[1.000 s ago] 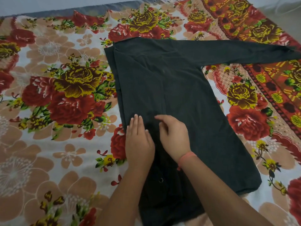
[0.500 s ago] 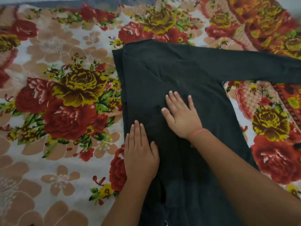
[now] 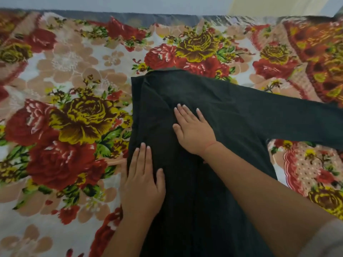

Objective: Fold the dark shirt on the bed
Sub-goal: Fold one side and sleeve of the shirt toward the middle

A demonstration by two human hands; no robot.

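Note:
The dark shirt [image 3: 232,112] lies flat on the bed [image 3: 65,127], its left side folded in over the body and one long sleeve stretched out to the right. My left hand [image 3: 143,184] presses flat on the shirt's left folded edge, fingers straight. Further up, my right hand [image 3: 193,130] lies palm down with fingers spread on the middle of the shirt. The lower part of the shirt runs out of view under my forearms.
A floral bedspread in red, yellow and peach covers the bed all around the shirt. A grey strip and a pale wall [image 3: 130,4] run along the far edge. An orange patterned border [image 3: 319,58] lies at the right.
My right hand went from curled fingers low on the shirt to flat and spread, then slid further up the shirt. My left hand stayed pressed flat at the left edge.

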